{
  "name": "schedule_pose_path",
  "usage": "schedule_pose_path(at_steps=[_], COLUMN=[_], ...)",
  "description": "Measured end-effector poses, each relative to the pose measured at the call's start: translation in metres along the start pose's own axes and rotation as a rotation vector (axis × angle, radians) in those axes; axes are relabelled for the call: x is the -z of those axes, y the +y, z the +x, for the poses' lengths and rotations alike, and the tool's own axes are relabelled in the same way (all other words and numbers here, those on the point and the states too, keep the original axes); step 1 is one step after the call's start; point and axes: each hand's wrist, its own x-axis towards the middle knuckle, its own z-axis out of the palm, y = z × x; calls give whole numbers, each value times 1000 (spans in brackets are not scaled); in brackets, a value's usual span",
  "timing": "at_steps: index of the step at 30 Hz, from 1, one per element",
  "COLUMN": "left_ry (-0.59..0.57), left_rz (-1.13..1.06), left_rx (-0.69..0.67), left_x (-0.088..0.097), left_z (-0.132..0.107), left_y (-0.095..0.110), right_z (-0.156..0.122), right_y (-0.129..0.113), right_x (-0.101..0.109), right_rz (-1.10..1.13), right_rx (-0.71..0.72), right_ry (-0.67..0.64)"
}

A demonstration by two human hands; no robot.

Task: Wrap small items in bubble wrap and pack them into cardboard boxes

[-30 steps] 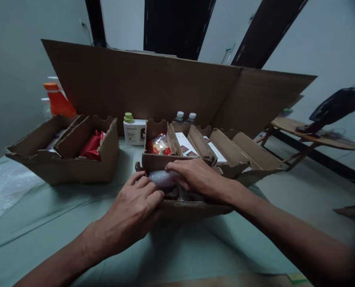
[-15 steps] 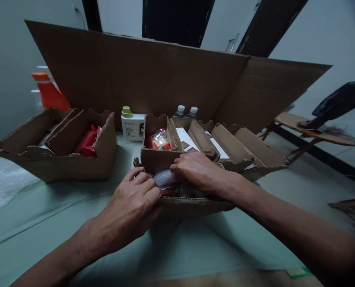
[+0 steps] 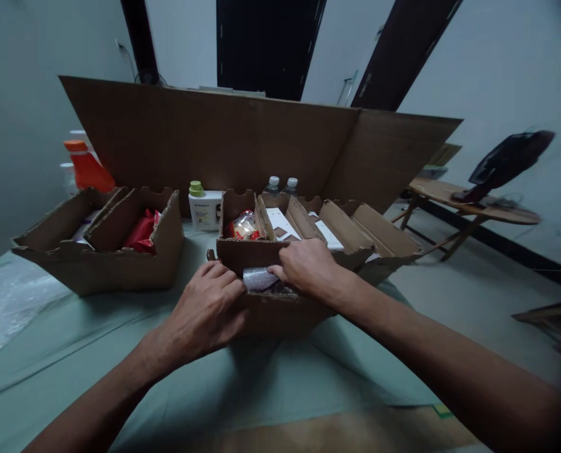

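The left hand (image 3: 204, 308) rests at the near left corner of the divided cardboard box (image 3: 280, 313). Its fingers curl narrowly over the front wall, with the fingertips against the left end of a bubble-wrapped bundle (image 3: 257, 279). I cannot tell whether they pinch the bundle or only touch it.

The right hand (image 3: 308, 270) lies palm down, half closed, on the bundle's right end. The thumb presses the wrap and the fingers fold over it toward the divider wall behind, so it seems to hold the bundle. The bundle lies crosswise in the box's nearest compartment, just below the rim and between the 2 hands.

In the compartments behind it are a clear snack packet (image 3: 245, 224) with red print and flat white boxes (image 3: 283, 223). A second cardboard box (image 3: 114, 267) stands well to the left on the green-covered counter (image 3: 72, 343), with a red packet (image 3: 141, 231) inside. A sheet of bubble wrap (image 3: 6, 302) lies at the counter's left edge.

A white bottle with a green cap (image 3: 203, 207) stands between the boxes. Behind them, 2 capped water bottles (image 3: 273, 184) and an orange bottle (image 3: 87, 170) stand before a tall cardboard sheet (image 3: 214, 138). A wooden table (image 3: 469, 204) stands off to the right.
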Motion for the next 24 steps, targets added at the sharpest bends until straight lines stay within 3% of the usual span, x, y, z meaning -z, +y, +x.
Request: schedule_pose_path(at_steps=[4, 7, 10, 12, 14, 17, 20, 22, 24], left_ry=[250, 388, 325, 254, 207, 192, 194, 203, 226], left_rz=[-93, -251, -445, -571, -716, -928, -1023, -1002, -926], left_rx=[88, 293, 507, 587, 631, 644, 585, 546, 556], left_x=[1, -6, -28, -47, -64, -76, -77, -75, -69], left_z=[-17, -50, -81, -87, -78, -49, -39, -57, -94], left_y=[-4, -12, -19, -19, -18, -9, 11, 29, 44], right_z=[-57, -109, -140, -140, -125, -102, -112, -137, -163], right_y=[35, 62, 60, 43, 22, 4, 0, -5, -20], right_x=[15, -14, -71, -107, -131, -144, -150, -156, -158], right_rz=[-25, 274, 640, 805, 918, 1073, 1124, 1084, 1058], right_rx=[-238, -298, -359, -387, -373, -308, -356, -411, -413], right_ry=[346, 610, 589, 502, 439, 432, 470, 494, 485])
